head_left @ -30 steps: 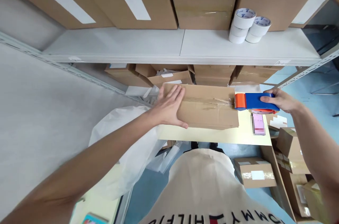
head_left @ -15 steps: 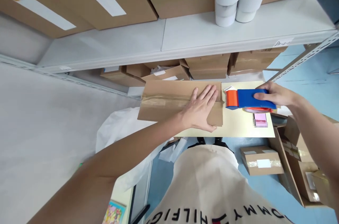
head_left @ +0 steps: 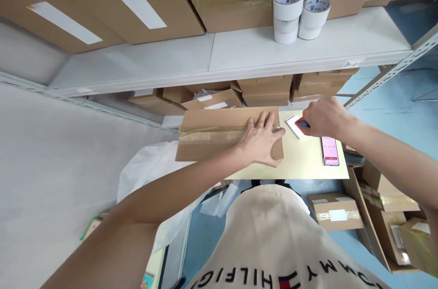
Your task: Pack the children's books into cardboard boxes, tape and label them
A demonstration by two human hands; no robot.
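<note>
A long flat cardboard box (head_left: 212,136) lies on the pale yellow table, with clear tape along the middle of its top. My left hand (head_left: 260,141) rests on the box's right end, fingers spread and palm down. To the right of the box, my right hand (head_left: 325,118) is closed around a tape dispenser (head_left: 302,125). Only a small blue and orange-red part of it shows; the rest is hidden by the hand. Partly under the dispenser is a small white pad or card (head_left: 291,124). A phone with a pink screen (head_left: 330,151) lies nearer to me.
A grey shelf (head_left: 239,52) crosses above the table and bears large cartons (head_left: 236,2) and white tape rolls (head_left: 288,15). More open cartons (head_left: 208,97) stand below it. On the floor at right are a taped box (head_left: 337,211) and a big carton (head_left: 367,225) with boxes inside.
My right hand has turned over and shifted left, so the tape dispenser, broadside before, is now mostly hidden. My left hand stays on the box, thumb side spread wider. The view has shifted slightly.
</note>
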